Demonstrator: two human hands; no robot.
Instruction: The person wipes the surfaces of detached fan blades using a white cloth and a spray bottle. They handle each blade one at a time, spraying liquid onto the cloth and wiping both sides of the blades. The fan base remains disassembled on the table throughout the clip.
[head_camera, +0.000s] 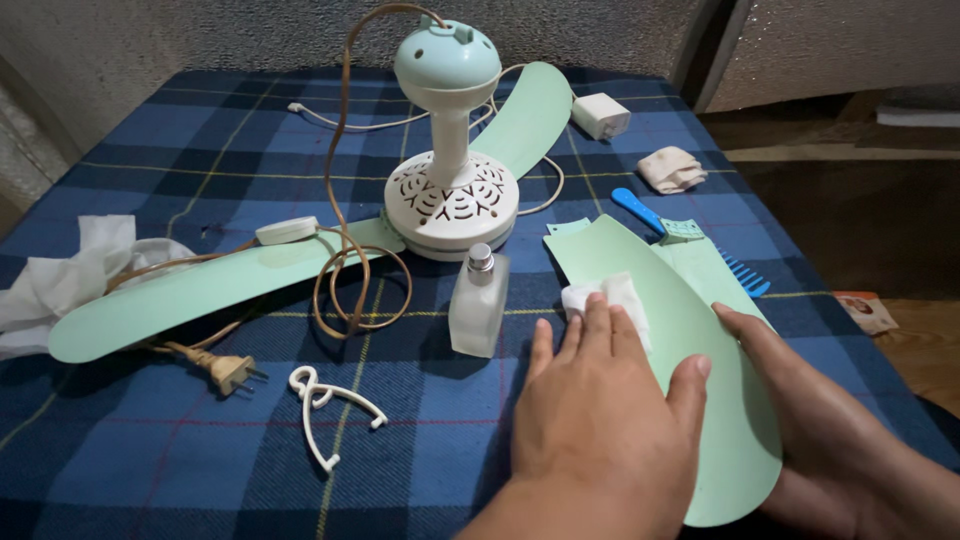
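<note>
Fingers (598, 330) of the left hand (600, 410) lie flat and close together, pressing a small white tissue (615, 297) down onto a loose pale green fan blade (690, 340) that lies on the blue plaid cloth (180, 470); only the far edge of the tissue shows past the fingertips, and the thumb rests spread out on the blade's surface. Beside it, the right hand (820, 420) reaches along the blade's right edge with its fingers stretched out and touching that rim, its palm partly tucked under the blade, so how much of it grips from below cannot be told. Just left of the blade stands a small frosted glass bottle (478, 305) with a metal cap. Behind the bottle sits the white and pale blue fan body (450, 190), upright on its round vented housing, with two green blades attached, one reaching left and one reaching back to the right. Its brown cord (345, 270) loops on the cloth and ends in a plug (225, 370) near a white plastic hook (320, 400). A blue comb (690, 240) lies partly under the loose blade's far end, a folded cloth (672, 168) and a white adapter (600, 115) lie farther back, and crumpled tissues (60, 275) sit at the left edge.
</note>
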